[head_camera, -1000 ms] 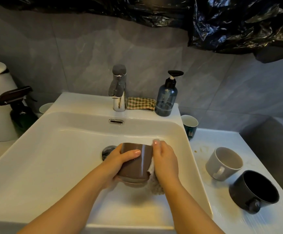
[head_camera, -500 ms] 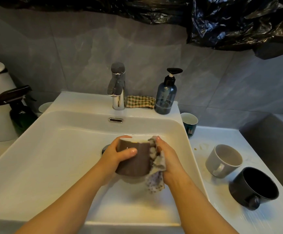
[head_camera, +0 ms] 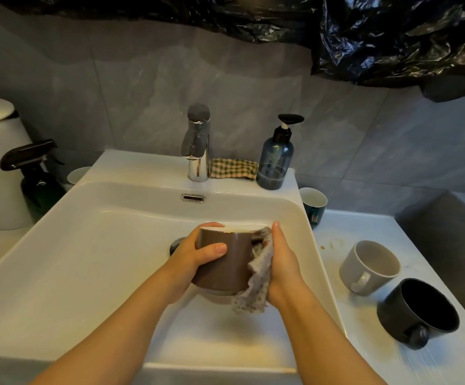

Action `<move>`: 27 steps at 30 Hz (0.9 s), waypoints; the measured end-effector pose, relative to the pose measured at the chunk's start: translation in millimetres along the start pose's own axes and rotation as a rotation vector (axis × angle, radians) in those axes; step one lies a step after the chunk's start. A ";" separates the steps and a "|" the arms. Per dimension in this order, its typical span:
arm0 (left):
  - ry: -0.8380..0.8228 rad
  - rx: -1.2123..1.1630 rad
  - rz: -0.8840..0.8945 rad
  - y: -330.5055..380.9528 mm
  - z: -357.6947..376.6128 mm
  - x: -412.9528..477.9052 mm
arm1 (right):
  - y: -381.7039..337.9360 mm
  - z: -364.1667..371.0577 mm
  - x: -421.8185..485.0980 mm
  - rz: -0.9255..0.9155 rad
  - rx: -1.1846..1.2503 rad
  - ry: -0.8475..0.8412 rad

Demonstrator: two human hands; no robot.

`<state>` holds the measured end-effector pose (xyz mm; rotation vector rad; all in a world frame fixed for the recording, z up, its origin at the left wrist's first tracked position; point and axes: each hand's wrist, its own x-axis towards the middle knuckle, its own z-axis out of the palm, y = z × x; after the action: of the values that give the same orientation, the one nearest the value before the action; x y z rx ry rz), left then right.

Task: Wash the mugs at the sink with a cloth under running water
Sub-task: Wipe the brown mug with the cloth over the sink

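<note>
I have the brown mug (head_camera: 225, 262) held over the middle of the sink (head_camera: 59, 245), just this side of the drain (head_camera: 177, 244), upright and a little tilted. My left hand (head_camera: 195, 257) grasps its body, thumb across the front and fingers over the far rim. My right hand (head_camera: 284, 262) lies with fingers straight, pressing the cloth (head_camera: 256, 284) against the handle side. The thumb is hidden, so I cannot tell whether it also pinches the fabric. The step in hand, as I judge it, is scrubbing around the handle. To do it well I would keep the left grip firm, work the cloth through the handle's loop and under the rim, then turn the mug to reach the rest. I see no stream under the faucet (head_camera: 198, 143), and the mug sits well forward of the spout, so rinsing probably means moving it back and opening the tap. A wet glazed mug is likely slippery, so I would keep it low over the basin. On the counter (head_camera: 334, 223) to the right, a grey mug (head_camera: 370, 266) and a black mug (head_camera: 420, 309) lie tipped on their sides, with a teal mug (head_camera: 313, 204) upright near the sink's corner. These look to be waiting. A soap dispenser (head_camera: 275, 159) and a checked cloth (head_camera: 232, 169) sit beside the faucet, and a spray bottle (head_camera: 37, 176) stands to the left. Nothing blocks the basin itself.
</note>
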<state>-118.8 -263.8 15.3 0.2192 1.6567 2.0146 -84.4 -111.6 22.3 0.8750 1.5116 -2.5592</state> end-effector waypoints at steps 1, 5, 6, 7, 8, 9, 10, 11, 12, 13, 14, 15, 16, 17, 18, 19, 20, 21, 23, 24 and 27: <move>-0.019 -0.013 -0.028 0.0 -0.4 0.6 | 0.5 -1.3 0.6 0.056 0.098 -0.039; 0.139 -0.102 -0.037 -2.4 -1.1 8.2 | 4.5 -1.3 9.7 -0.115 0.236 0.024; 0.178 -0.099 -0.019 -3.3 1.0 9.4 | 3.1 0.4 7.9 -0.178 0.207 0.053; 0.184 -0.079 -0.003 -5.8 3.1 10.6 | 2.1 2.3 5.1 -0.225 0.168 0.057; 0.180 -0.040 0.018 -8.0 5.3 10.9 | 3.5 3.4 4.5 -0.261 0.113 0.051; 0.187 0.006 0.041 -10.3 5.6 11.4 | 5.7 4.7 2.0 -0.279 0.057 0.023; 0.211 0.030 0.059 -10.3 5.0 11.6 | 7.5 5.8 -0.3 -0.269 0.019 -0.017; 0.245 0.025 0.064 -10.0 2.0 12.8 | 6.3 7.7 -3.5 -0.239 0.012 -0.071; 0.266 -0.011 0.055 -7.9 -1.0 12.7 | 4.0 9.0 -6.4 -0.200 0.011 -0.123; 0.277 -0.059 0.028 -6.3 -4.6 12.4 | 1.5 9.6 -8.4 -0.153 0.015 -0.161; 0.280 -0.117 -0.007 -3.6 -6.6 11.2 | -1.5 9.7 -10.3 -0.111 0.015 -0.174; 0.272 -0.184 -0.050 -0.9 -7.8 10.1 | -2.2 9.6 -10.3 -0.098 0.021 -0.139; 0.242 -0.258 -0.098 1.7 -7.9 8.6 | -2.1 8.9 -8.1 -0.127 0.043 -0.064; 0.202 -0.328 -0.147 2.8 -8.2 7.5 | -2.3 6.5 -4.9 -0.182 0.061 0.051; 0.166 -0.385 -0.200 4.1 -7.8 6.0 | -3.9 3.5 -3.2 -0.259 0.058 0.194; 0.138 -0.424 -0.251 4.8 -8.1 5.2 | -6.2 0.9 -2.5 -0.354 0.056 0.316; 0.113 -0.447 -0.295 5.8 -8.4 4.2 | -9.6 -1.2 -3.7 -0.450 0.025 0.365; 0.089 -0.450 -0.333 5.9 -8.4 3.4 | -12.1 -2.5 -6.3 -0.523 -0.025 0.339; 0.046 -0.422 -0.393 4.3 -5.8 1.9 | -10.6 0.2 -10.7 -0.552 -0.217 0.131; 0.029 -0.401 -0.418 3.5 -4.2 1.2 | -7.6 3.5 -14.2 -0.529 -0.366 0.015; 0.021 -0.363 -0.458 1.4 -2.6 0.8 | 1.3 6.8 -13.0 -0.611 -0.747 -0.087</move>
<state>-121.0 -265.8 15.8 -0.2871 1.1839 1.9110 -76.1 -121.0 30.1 0.2163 2.7240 -1.9296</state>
